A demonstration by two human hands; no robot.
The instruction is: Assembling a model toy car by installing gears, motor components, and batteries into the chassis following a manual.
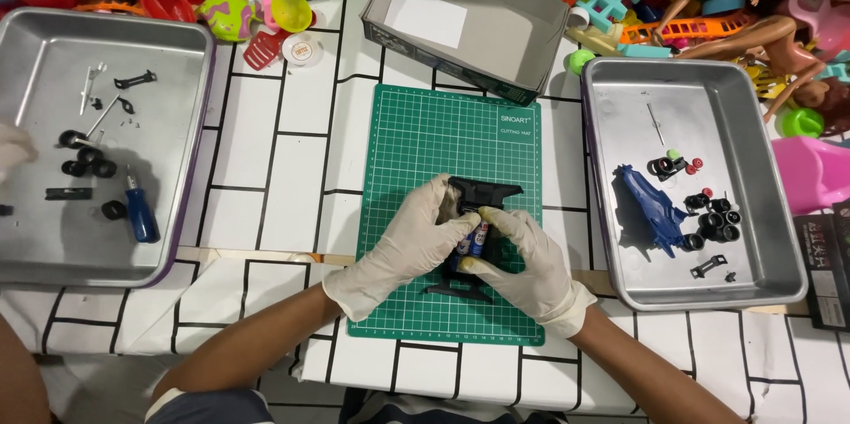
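Black plastic toy-car chassis (478,198), angular and matte, sits on the green gridded cutting mat (416,136) mid-desk. Both white-gloved hands, left (412,242) and right (522,256), pinch it, pressing blue batteries (471,240) inside.

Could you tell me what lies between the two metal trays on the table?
In the head view, the green cutting mat, with both gloved hands holding a black toy chassis over it.

left tray (35,43): screwdriver (139,213), wheels (88,161); right tray (761,96): blue car shell (653,209); open box (522,21)
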